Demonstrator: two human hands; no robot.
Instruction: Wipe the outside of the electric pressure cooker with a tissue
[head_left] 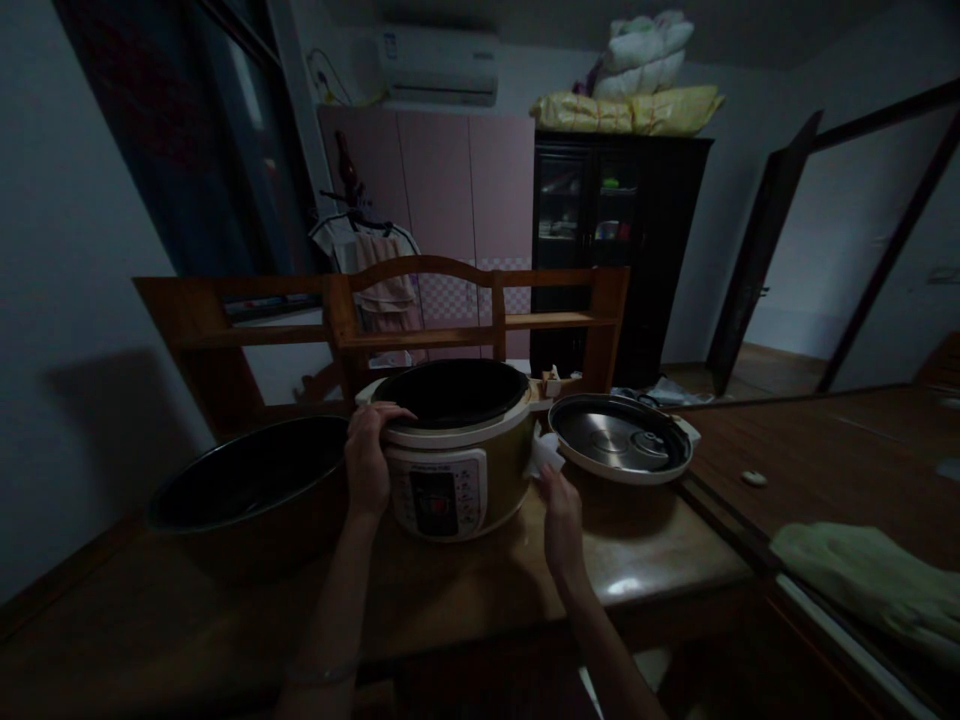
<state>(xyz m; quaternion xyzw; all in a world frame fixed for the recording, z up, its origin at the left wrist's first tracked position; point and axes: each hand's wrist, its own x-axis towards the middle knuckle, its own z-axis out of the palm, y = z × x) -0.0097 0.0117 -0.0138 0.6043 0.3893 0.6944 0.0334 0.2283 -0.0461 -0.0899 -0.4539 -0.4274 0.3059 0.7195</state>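
Open cooker (457,470) sits on the bench (660,550), lid (621,438) just right of it; left hand (367,455) curled over its near-left rim, right hand (562,520) pinching what looks like a white cloth (546,455) against its right wall, so firm bracing should keep wiping steady.

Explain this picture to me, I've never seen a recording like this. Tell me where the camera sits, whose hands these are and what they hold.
There is no machine here. A person wears one camera on the head, looking forward and down, so the two bare arms reaching in from below are that person's own. The room is dim. On the wooden table stands an open electric cooker, its control panel facing the camera. Its lid lies inside-up to the right, and a large dark bowl sits to the left. The left hand holds the cooker's rim. The right hand holds a white cloth at the cooker's right side.
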